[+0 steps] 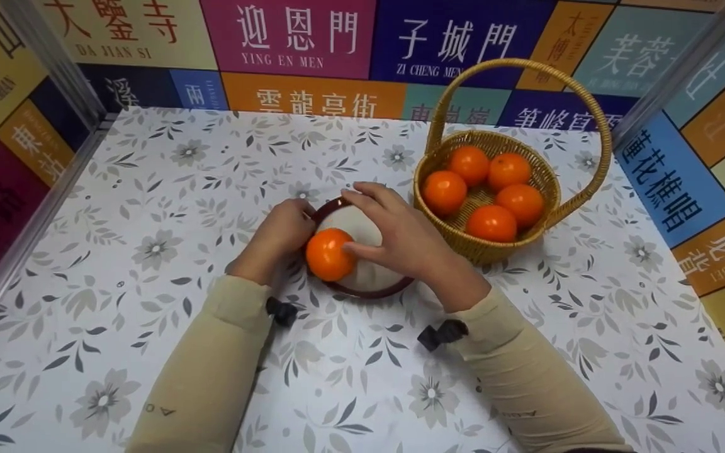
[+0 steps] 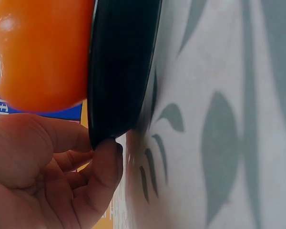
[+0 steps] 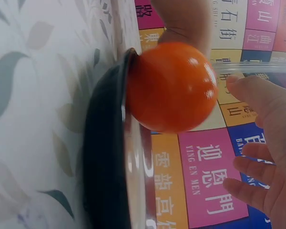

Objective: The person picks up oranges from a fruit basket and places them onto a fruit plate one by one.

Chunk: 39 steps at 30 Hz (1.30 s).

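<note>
A shallow dish [image 1: 372, 275], pale inside with a dark reddish-brown rim, sits on the patterned cloth between the two hands. My left hand [image 1: 277, 236] pinches its rim between thumb and fingers, plainest in the left wrist view. On the dish's near-left side lies one shiny orange [image 1: 330, 255], close against the rim. Above the dish's right part is my right hand [image 1: 403, 233], fingers spread and holding nothing. In the right wrist view a gap shows between this hand [image 3: 271, 143] and the orange [image 3: 174, 88].
To the right and behind stands a woven basket [image 1: 485, 253] with a tall arched handle [image 1: 598, 119], holding several oranges [image 1: 491, 223]. Panels with large lettering [image 1: 299, 38] wall off the back and sides of the floral-clothed table [image 1: 167, 182].
</note>
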Each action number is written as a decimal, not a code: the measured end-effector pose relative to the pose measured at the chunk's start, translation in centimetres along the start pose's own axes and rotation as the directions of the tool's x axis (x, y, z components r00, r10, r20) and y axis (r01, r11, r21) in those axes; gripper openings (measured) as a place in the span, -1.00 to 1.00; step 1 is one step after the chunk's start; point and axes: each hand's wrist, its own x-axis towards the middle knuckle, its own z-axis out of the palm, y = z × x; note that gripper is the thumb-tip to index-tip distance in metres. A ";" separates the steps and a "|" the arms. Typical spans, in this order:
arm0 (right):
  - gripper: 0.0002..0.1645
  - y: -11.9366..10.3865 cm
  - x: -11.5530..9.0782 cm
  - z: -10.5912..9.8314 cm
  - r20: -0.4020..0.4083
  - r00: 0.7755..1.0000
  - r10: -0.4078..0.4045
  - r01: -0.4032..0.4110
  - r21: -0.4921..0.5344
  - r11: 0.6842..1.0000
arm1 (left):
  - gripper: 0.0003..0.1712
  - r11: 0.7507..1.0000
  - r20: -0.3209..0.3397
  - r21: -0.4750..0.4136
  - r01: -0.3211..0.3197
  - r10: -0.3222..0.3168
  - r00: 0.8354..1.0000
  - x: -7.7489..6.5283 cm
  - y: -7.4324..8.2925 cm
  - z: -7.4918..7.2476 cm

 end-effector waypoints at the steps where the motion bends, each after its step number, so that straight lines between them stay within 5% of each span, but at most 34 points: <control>1: -0.10 0.0 0.0 -0.2 0.000 1.000 0.010 -0.010 0.007 1.000 | -0.69 1.000 0.002 -0.006 0.003 -0.003 1.000 0.0 0.0 0.0; 19: 0.00 3.1 -1.8 -4.2 -0.031 0.975 0.220 -0.218 0.048 0.975 | -0.66 1.000 -0.002 0.000 -0.013 0.013 1.000 0.0 0.0 -0.2; 32: 0.04 6.3 -4.4 -6.2 -0.009 0.912 0.410 -0.410 0.022 0.912 | -0.66 0.997 0.014 -0.064 0.035 -0.034 0.999 0.0 -0.1 0.2; 39: 0.08 7.9 -5.8 -7.0 -0.003 0.873 0.487 -0.487 0.022 0.873 | -0.65 1.000 0.022 0.004 0.012 -0.012 1.000 0.1 0.0 0.0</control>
